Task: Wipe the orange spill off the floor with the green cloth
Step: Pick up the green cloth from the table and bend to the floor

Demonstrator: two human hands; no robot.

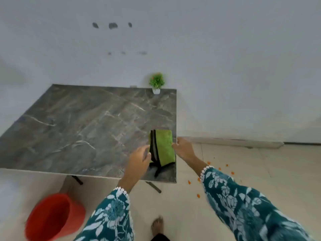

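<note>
Folded green terry cloth with black trim lies at grey marble tabletop's right front corner, long axis running away, flanked by left hand and right hand, both touching its edges, fingers loosely curled, grip unclear; scattered orange spill on floor to the right.

Dark marble counter carries a green cloth between both hands and a small potted plant beyond them.

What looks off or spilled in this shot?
Orange bits lie scattered over the floor tiles right of the table, unwiped. The green cloth lies on the table's near right corner. Dark smudges mark the wall.
</note>
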